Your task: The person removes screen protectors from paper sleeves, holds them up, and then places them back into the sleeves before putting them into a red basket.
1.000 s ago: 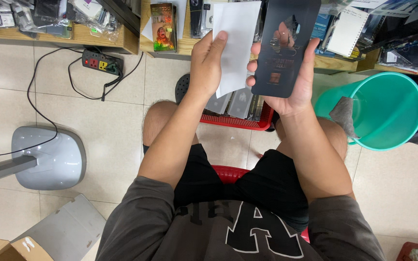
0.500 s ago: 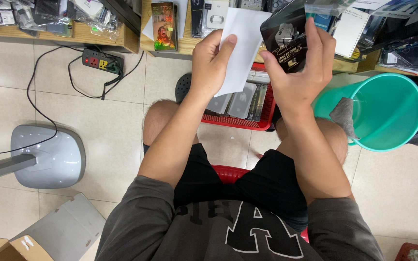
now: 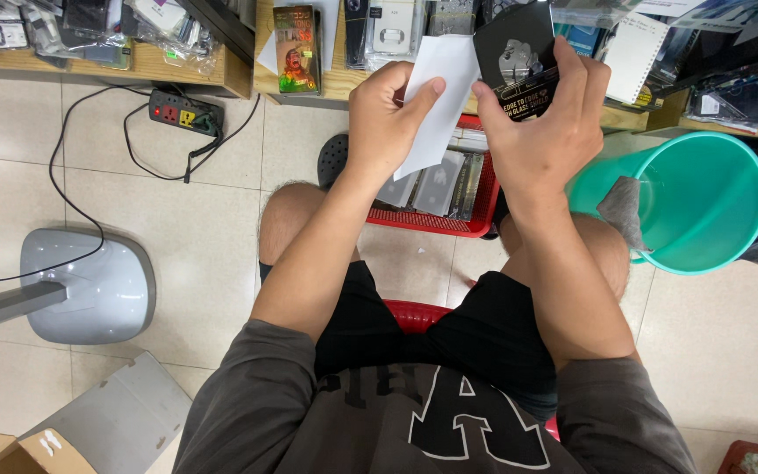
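A white paper sheet (image 3: 439, 92) and a flat black printed package (image 3: 519, 60) are held up at the upper centre of the frame.

The sheet is pinched between thumb and fingers of the left hand (image 3: 385, 118); its long axis is tilted, running from lower left to upper right. The package is clasped by the right hand (image 3: 544, 132), fingers wrapped over its face, its long axis near upright and its top end pointed to the frame's top edge. The two are seen just beside each other, edges nearly touching. Below them a red plastic basket (image 3: 436, 219) of flat packs is set between the knees. A teal plastic bucket (image 3: 704, 206) stands at the right, a black power strip (image 3: 184, 112) at the upper left, a grey fan base (image 3: 89, 285) at the left.
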